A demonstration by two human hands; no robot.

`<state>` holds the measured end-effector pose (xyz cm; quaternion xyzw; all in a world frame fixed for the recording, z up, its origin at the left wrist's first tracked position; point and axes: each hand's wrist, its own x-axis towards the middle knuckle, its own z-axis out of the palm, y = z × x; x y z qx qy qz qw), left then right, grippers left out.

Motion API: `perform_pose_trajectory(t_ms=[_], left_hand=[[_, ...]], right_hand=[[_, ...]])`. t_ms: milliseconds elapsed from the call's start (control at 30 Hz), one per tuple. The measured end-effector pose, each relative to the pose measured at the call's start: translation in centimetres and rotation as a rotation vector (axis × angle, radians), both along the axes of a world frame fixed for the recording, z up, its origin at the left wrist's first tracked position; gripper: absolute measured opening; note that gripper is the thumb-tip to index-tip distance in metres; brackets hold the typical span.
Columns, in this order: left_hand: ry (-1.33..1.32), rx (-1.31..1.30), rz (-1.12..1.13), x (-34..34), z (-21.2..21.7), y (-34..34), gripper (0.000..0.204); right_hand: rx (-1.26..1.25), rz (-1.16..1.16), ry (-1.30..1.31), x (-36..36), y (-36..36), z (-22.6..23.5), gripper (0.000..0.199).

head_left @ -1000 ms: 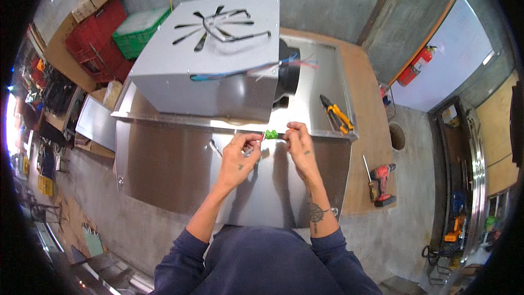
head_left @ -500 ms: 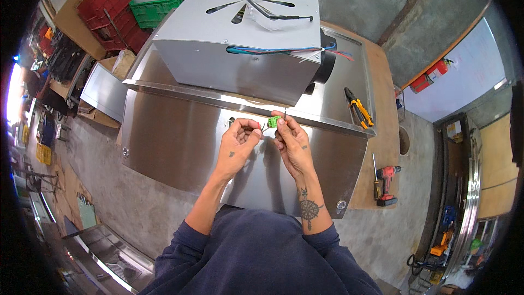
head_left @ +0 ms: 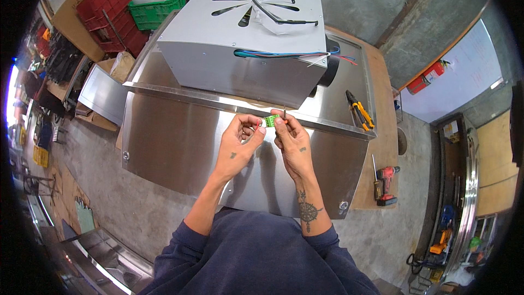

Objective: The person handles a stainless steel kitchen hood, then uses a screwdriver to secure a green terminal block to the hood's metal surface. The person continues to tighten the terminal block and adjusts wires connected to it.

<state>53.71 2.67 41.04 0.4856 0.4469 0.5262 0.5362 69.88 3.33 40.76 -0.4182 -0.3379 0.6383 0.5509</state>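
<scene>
beyond green connector [head_left: 271,121], probable whiteboard writing [head_left: 468,53]

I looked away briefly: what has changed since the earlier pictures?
The right hand has taken hold of the green connector since the first picture. The left hand has moved right, narrowing the gap to it seen half a second ago. The pliers, drill and safety glasses lie as before.

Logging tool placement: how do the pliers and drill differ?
Colour: the pliers are yellow and black, the drill red and black.
Shape: the pliers are slimmer, the drill bulkier.
Place: the pliers lie on sheet metal, the drill on the brown board.
Shared: neither is held.
</scene>
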Motion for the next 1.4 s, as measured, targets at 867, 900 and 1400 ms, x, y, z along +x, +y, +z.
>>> perform_pose_trajectory(t_ms=[867,900,1400], left_hand=[[-0.376,-0.253,-0.116,-3.0,0.2,0.9,0.026],[-0.368,-0.26,-0.112,-3.1,0.2,0.9,0.026],[-0.333,-0.168,-0.059,-2.3,-0.4,0.8,0.015]], right_hand=[[0.02,0.018,0.167,-1.0,0.5,-1.1,0.035],[0.025,0.009,0.145,-1.1,0.5,-1.0,0.035],[0.015,0.003,0.133,-1.3,0.0,-0.9,0.034]])
